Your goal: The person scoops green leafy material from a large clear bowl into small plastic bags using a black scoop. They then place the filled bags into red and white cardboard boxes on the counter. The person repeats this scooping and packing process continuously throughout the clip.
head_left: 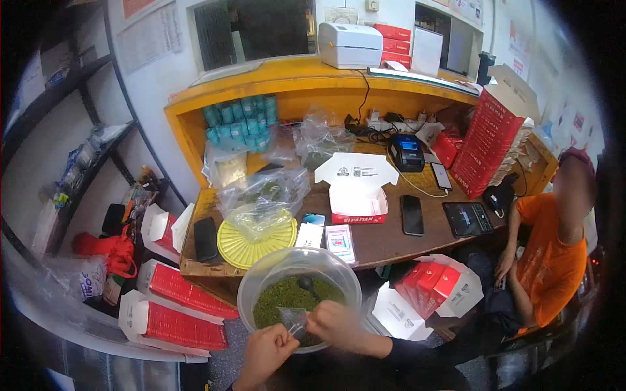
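Over the front of a clear plastic tub (249, 293) my left hand (274, 344) and my right hand (332, 322) pinch a small clear plastic bag (293, 317) between them. Chopped green food (274, 298) lies in the tub, with a dark spoon (306, 283) resting in it. Behind the tub, a yellow round lid (254, 244) lies on the wooden desk (381, 244), partly covered by a large clear plastic bag (264, 195). An open red and white carton (358, 205) stands farther back. What the small bag holds cannot be made out.
Several phones, one a dark phone (412, 215), and a tablet (468, 219) lie on the desk. Nested red cartons (186, 327) stand at the left, a tall carton stack (489, 137) at the right. A person in an orange shirt (557, 254) sits at the right. A label printer (407, 151) stands behind.
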The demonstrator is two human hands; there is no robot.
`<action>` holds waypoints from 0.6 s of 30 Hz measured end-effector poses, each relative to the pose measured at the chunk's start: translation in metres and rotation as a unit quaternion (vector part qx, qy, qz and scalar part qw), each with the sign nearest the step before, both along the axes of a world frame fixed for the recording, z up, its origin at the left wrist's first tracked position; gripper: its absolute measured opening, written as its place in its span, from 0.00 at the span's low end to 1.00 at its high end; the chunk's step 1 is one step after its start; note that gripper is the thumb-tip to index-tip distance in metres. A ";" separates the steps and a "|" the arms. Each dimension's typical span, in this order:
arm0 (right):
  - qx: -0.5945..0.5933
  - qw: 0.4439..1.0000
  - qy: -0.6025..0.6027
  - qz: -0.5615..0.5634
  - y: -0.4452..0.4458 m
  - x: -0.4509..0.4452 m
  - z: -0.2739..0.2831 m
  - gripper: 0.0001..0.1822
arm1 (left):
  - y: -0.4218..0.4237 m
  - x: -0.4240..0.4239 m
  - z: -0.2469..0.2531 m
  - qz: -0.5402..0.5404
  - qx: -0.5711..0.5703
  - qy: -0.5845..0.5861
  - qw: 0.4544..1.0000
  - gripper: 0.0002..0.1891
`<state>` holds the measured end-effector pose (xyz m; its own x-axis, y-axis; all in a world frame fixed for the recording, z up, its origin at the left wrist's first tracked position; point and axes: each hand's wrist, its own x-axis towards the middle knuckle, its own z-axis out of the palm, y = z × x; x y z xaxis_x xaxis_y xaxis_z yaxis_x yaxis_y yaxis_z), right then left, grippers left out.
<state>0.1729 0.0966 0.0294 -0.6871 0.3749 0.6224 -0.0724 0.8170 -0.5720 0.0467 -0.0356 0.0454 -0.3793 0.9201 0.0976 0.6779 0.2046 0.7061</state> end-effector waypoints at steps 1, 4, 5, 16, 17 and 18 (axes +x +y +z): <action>-0.012 1.000 -0.023 -0.008 0.001 0.000 0.002 0.07 | 0.000 -0.001 0.000 0.000 -0.015 0.003 1.000 0.11; -0.080 0.993 -0.088 -0.024 0.003 0.000 0.012 0.08 | 0.009 0.003 0.009 0.048 -0.016 0.054 0.997 0.10; -0.127 0.986 -0.104 -0.022 0.004 0.000 0.019 0.09 | 0.011 0.003 0.011 0.020 0.032 0.096 0.995 0.10; -0.206 0.972 -0.109 0.025 0.022 0.003 0.039 0.12 | 0.020 -0.001 0.013 -0.056 0.149 -0.015 0.987 0.05; -0.166 0.981 -0.094 0.020 0.018 -0.001 0.043 0.12 | 0.018 -0.002 0.010 -0.033 0.146 -0.073 0.986 0.04; -0.129 0.988 -0.082 0.012 0.014 -0.001 0.044 0.12 | 0.018 -0.003 0.010 0.002 0.152 -0.120 0.981 0.03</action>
<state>0.1714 0.1109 0.0730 -0.7810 0.4896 0.3876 0.0218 0.6417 -0.7667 0.0438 -0.0180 0.0550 -0.4283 0.8610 0.2744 0.4836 -0.0382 0.8745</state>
